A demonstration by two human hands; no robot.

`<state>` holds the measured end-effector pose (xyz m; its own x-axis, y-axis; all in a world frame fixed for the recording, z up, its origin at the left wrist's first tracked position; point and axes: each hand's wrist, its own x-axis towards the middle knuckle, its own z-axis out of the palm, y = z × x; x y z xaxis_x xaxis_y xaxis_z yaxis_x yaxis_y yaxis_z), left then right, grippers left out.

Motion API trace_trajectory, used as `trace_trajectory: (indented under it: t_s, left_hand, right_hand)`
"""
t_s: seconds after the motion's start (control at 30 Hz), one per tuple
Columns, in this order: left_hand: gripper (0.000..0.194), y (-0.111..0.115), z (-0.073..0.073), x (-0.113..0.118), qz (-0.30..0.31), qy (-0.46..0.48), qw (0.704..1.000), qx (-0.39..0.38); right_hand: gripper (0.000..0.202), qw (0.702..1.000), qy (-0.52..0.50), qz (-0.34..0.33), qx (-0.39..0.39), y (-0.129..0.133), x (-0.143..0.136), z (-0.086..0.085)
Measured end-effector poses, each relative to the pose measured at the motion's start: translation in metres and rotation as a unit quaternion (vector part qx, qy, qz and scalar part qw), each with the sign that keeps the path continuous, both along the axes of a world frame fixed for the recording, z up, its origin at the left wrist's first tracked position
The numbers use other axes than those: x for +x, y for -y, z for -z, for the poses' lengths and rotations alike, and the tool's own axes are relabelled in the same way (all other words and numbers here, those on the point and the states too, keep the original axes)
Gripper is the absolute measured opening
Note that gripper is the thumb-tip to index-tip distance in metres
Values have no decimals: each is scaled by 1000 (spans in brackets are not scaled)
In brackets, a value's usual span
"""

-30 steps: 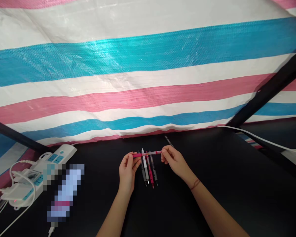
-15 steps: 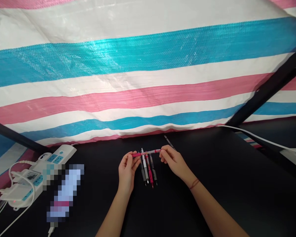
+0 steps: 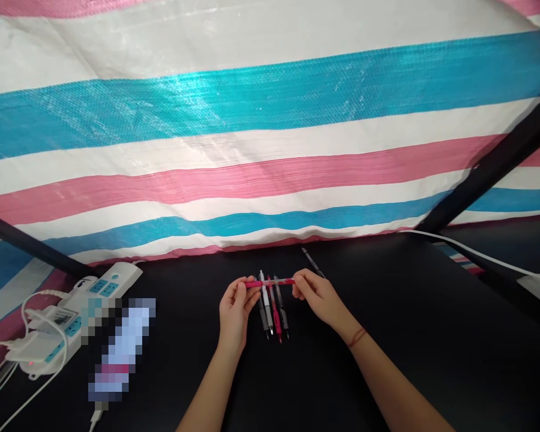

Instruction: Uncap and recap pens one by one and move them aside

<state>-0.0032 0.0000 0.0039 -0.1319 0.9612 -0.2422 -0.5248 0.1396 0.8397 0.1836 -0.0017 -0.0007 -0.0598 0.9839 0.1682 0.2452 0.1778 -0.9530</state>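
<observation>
A pink pen (image 3: pixel 272 282) with a clear barrel is held level between my two hands, above the dark table. My left hand (image 3: pixel 234 309) pinches its solid pink end. At the other end, the fingers of my right hand (image 3: pixel 317 295) are closed on the tip. Beneath the held pen, several pens lie side by side on the table: dark grey ones, a white pen (image 3: pixel 264 300) and a pink-red pen (image 3: pixel 277 321). Behind my right hand lies another dark pen (image 3: pixel 312 261), partly covered by that hand.
At left is a white power strip (image 3: pixel 126 277) with chargers and cables. A pixelated phone-like object (image 3: pixel 126 348) lies beside it with a cable (image 3: pixel 96 417). A striped plastic sheet (image 3: pixel 252 144) hangs behind the black table (image 3: pixel 387 336), with dark slanted bars at both sides.
Both hands keep hold of the pink pen, which looks slightly more level and turned in the grip. The whole view has shifted slightly.
</observation>
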Motion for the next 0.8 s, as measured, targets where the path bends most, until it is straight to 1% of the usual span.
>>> trace_trajectory:
  t_s: [0.07, 0.17, 0.27, 0.37, 0.43, 0.53, 0.67, 0.8]
  left_hand:
    - [38, 0, 0, 0, -1, 0, 1000, 0]
    - [38, 0, -1, 0, -4, -3, 1000, 1]
    - [38, 0, -2, 0, 1, -7, 1000, 3]
    - [40, 1, -2, 1, 9, -5, 1000, 0]
    - [41, 1, -3, 1, 8, -2, 1000, 0]
    - [42, 1, -3, 1, 3, 3, 1000, -2]
    - [41, 1, -3, 0, 1, 4, 1000, -4]
    - [41, 2, -4, 1, 6, 9, 1000, -4]
  right_hand:
    - [25, 1000, -14, 2, -5, 0, 0, 0]
    - [30, 1000, -29, -2, -5, 1, 0, 0]
    - [23, 1000, 1, -3, -3, 1, 0, -3]
    - [30, 1000, 19, 6, -10, 1, 0, -5]
    - [25, 1000, -4, 14, -10, 1, 0, -4]
    - [33, 1000, -25, 0, -1, 2, -1, -2]
    - [23, 1000, 1, -11, -6, 3, -2, -4]
    - [25, 1000, 29, -9, -7, 4, -2, -6]
